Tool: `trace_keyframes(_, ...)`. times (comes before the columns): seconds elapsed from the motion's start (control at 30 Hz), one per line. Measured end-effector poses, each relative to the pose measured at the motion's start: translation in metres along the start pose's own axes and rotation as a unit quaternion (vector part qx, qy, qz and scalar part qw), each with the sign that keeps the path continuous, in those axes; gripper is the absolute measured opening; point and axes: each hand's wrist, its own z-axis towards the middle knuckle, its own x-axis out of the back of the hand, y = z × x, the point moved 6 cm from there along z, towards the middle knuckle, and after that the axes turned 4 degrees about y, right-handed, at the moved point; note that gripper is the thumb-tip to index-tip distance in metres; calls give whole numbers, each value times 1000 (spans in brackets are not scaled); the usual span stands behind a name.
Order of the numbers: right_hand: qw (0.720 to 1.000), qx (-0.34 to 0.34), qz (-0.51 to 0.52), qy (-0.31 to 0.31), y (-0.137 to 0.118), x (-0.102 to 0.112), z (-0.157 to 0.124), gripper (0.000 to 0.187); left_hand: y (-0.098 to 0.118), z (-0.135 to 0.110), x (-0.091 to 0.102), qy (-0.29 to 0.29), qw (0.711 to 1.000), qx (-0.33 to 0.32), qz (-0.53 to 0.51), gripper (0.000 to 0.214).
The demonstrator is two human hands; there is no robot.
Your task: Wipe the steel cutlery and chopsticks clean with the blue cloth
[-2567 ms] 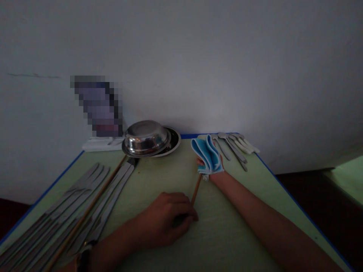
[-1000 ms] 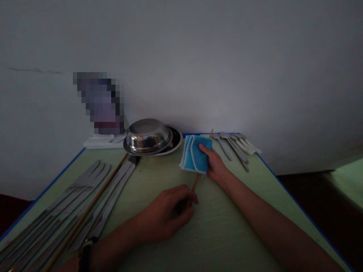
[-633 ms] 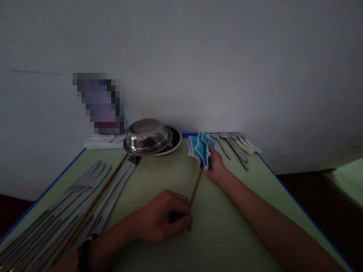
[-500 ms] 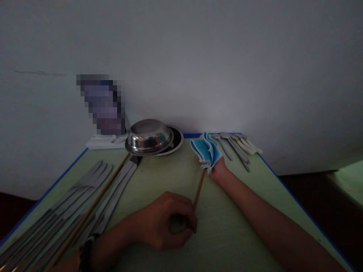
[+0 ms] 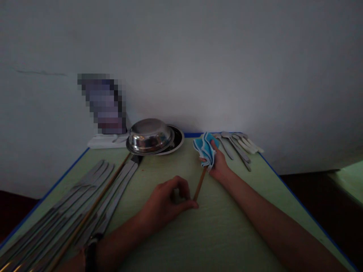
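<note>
A thin brown chopstick [image 5: 200,185] slants above the green table, its near end at the thumb and fingertips of my left hand [image 5: 170,202], which is curled into a loose pinch. My right hand [image 5: 219,164] is wrapped round a folded blue cloth with white edges [image 5: 208,149]. The far part of the chopstick runs into the cloth and is hidden there. To the left of my left hand lie several metal knives [image 5: 68,200] and another long brown chopstick [image 5: 96,204].
An upturned shiny steel bowl [image 5: 150,136] rests partly over a second steel dish [image 5: 179,138] by the wall. Several spoons and forks [image 5: 236,145] lie at the back right. A pixelated upright panel [image 5: 104,105] stands at the back left above a white object [image 5: 104,142]. The table has blue edges.
My left hand has moved up and away from me, with its fingers more open at the chopstick's end. My right hand has turned, so its fingers now show on the cloth.
</note>
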Motion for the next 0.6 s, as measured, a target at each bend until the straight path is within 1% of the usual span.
trace_keyframes(0.07,1000,-23,11,-2,2,-1,0,35,4,-1,7,61,996,-52,51,32)
trace_keyframes(0.13,999,-51,13,-14,4,-4,-2,36,9,-4,12,112,985,-108,78,34)
trace_keyframes(0.2,997,-73,3,-33,7,-7,-5,33,12,-6,14,136,975,-145,94,35)
trace_keyframes(0.23,996,-77,-4,-36,7,-8,-7,31,13,-7,14,141,973,-152,103,35)
trace_keyframes(0.3,996,-75,-20,-36,9,-8,-9,27,11,-7,13,148,971,-147,118,36)
trace_keyframes(0.4,996,-69,-36,-48,11,-9,-10,22,6,-5,12,149,973,-116,133,38)
trace_keyframes(0.5,995,-75,-33,-58,13,-10,-11,20,-2,0,13,144,977,-71,143,38)
trace_keyframes(0.6,997,-68,-12,-36,12,-7,-9,20,-8,6,15,131,979,-17,156,31)
